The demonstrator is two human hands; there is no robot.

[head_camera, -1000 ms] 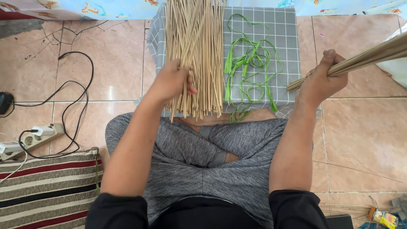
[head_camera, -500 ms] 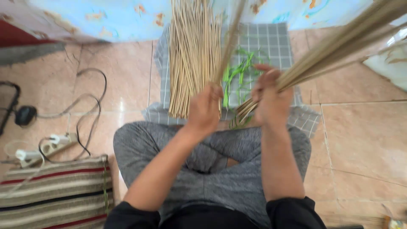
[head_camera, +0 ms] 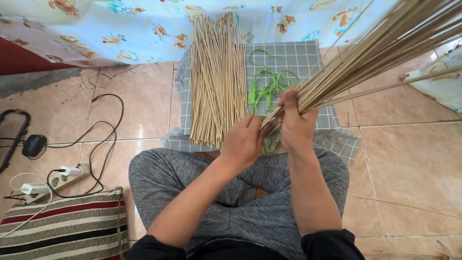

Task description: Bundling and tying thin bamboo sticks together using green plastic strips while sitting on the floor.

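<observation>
The person sits cross-legged on a tiled floor [head_camera: 409, 163], facing a grey checked cloth [head_camera: 308, 58] spread on the tiles. The right hand [head_camera: 296, 123] is closed around the butt end of a bundle of thin tan sticks [head_camera: 380, 53], which fans up and away toward the top right corner of the view, clear of the cloth. The left hand [head_camera: 244, 142] sits just beside it over the cloth's near edge, fingers curled and touching the bundle's cut ends, seemingly evening them up; how firmly it grips I cannot tell. A loose pile of the same sticks [head_camera: 214, 77] lies along the cloth's left half, and green plastic strips [head_camera: 269, 86] lie tangled toward its middle, partly behind the hands. By the look of it, the step in hand is gathering and squaring 1 bundle. The next move calls for a tight right-hand hold while the left frees itself to take a green strip without letting the sticks splay.
</observation>
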